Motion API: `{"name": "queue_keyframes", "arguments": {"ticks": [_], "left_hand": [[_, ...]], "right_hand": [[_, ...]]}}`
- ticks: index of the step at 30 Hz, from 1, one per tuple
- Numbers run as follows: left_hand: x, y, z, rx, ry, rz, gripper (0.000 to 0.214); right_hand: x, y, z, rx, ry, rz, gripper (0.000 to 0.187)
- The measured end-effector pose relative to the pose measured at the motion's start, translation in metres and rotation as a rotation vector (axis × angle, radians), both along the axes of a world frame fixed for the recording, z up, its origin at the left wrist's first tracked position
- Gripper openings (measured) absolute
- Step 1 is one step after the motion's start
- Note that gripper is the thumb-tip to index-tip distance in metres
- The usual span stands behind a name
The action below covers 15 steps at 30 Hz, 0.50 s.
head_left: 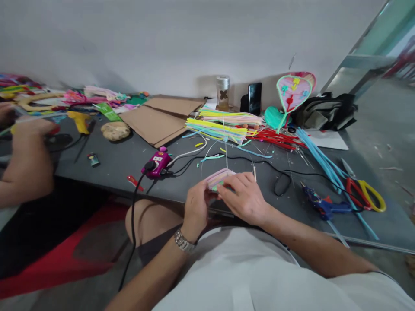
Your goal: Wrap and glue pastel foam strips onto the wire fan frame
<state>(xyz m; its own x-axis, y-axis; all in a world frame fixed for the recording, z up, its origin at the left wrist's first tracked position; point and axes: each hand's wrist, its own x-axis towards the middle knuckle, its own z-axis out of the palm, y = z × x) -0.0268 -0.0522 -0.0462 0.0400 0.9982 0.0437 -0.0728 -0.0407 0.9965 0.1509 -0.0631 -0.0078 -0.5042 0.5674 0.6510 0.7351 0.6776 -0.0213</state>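
Observation:
Both my hands meet at the near edge of the dark table (116,166). My left hand (196,207), with a metal watch on the wrist, pinches the near end of a small bundle of pastel strips (219,177). My right hand (244,196) lies curled over the bundle's right side, fingers closed on it. A thin stick rises from the bundle toward a pile of yellow, green and pink strips (223,125) further back.
A purple plug adapter (158,163) with black cable lies left of my hands. To the right are a blue glue gun (320,205), red-and-yellow scissors (365,192) and blue sticks (319,157). Cardboard (162,119), a jar (223,93), a phone (254,98) and a decorated fan (293,93) stand behind. Another person's arm (27,155) works at the left.

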Motion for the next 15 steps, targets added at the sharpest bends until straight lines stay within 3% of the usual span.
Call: {"name": "queue_keyframes", "arguments": {"ticks": [4,7,11,13,15], "left_hand": [[-0.008,0.007,0.002,-0.120,-0.154,0.095,0.028],[-0.012,0.009,0.001,-0.123,-0.148,0.124,0.025],[-0.010,0.007,0.007,-0.118,-0.124,0.094,0.022],[-0.009,0.004,0.011,-0.123,-0.147,0.077,0.022],[-0.010,0.001,0.013,-0.133,-0.131,0.060,0.025]], "right_hand": [[0.026,-0.011,-0.006,-0.108,0.384,-0.155,0.010],[0.041,-0.015,-0.007,-0.426,0.702,-0.290,0.014],[0.037,-0.009,-0.008,-1.075,1.066,-0.209,0.029],[0.032,-0.002,-0.009,-1.202,1.222,-0.160,0.032],[0.026,0.006,-0.008,-1.201,1.280,-0.122,0.035]]}}
